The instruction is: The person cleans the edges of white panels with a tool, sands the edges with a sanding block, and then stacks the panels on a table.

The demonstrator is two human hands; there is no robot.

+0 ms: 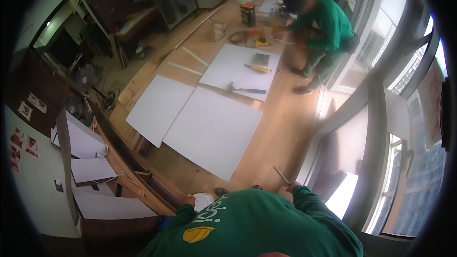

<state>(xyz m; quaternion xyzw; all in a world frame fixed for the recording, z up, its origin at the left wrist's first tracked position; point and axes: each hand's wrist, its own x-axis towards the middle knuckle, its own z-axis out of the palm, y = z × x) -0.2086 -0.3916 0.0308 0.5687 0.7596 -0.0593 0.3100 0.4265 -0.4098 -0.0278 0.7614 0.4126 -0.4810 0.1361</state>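
Note:
My right hand (293, 187) is closed around a thin dark stick-like tool (282, 175) that points up and to the left; its exact kind is not clear. Low on the left, my left hand (190, 201) appears closed at the edge of a white rounded thing (204, 201), which I cannot identify. Ahead of me two white panels (213, 131) (161, 107) lie side by side. Beyond them, a third white panel (223, 69) carries a hammer (248, 88), a yellow-handled tool (257, 68) and a small grey square (261, 59).
A person in green (328, 21) bends over tools at the far right. A dark can (248, 15) and a coiled strap (239, 37) lie near them. To my left stands an open wooden frame (138, 181) with white boards; windows (395, 162) line the right side.

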